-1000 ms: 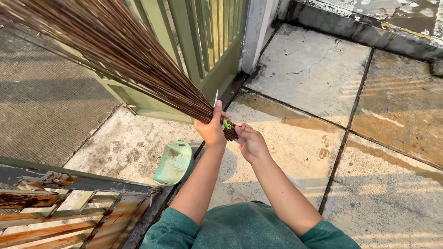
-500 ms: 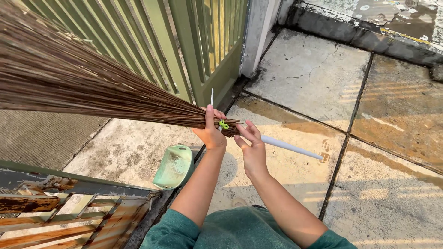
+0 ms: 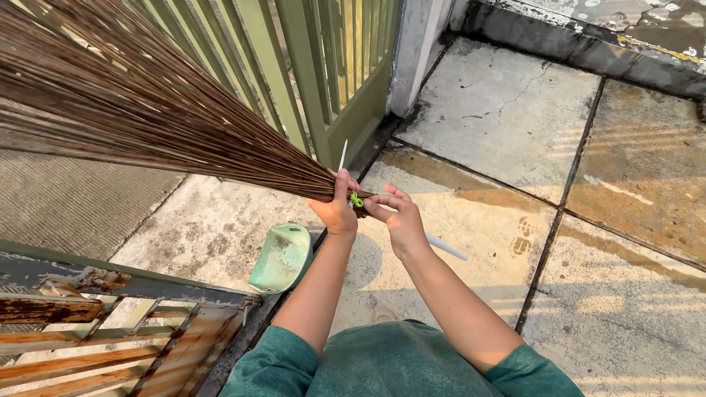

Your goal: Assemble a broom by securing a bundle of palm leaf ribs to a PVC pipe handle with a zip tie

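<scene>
Broom: stick broom (image 3: 147, 125), bristles fanning toward 10 o'clock, bound neck held at centre.
Left hand (image 3: 337, 209): clenched round the neck.
Right hand (image 3: 401, 217): pinching the green tie (image 3: 356, 200); white handle (image 3: 445, 247) trails to 4 o'clock.
Handling: light, springy, brittle sticks; best held at the binding.
Nearby: green dustpan (image 3: 281, 257) at 7 o'clock.

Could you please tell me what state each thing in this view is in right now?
Brown stick broom bundle: lifted off the ground, bristles fanned out to the left.
Green tie: around the bundle's narrow end.
White handle: sticking out below the right hand.
Left hand: closed around the bundle's neck.
Right hand: fingers at the tie.
Pale green plastic dustpan: lying on the floor.
Green metal gate: upright; open or shut, cannot tell.
</scene>
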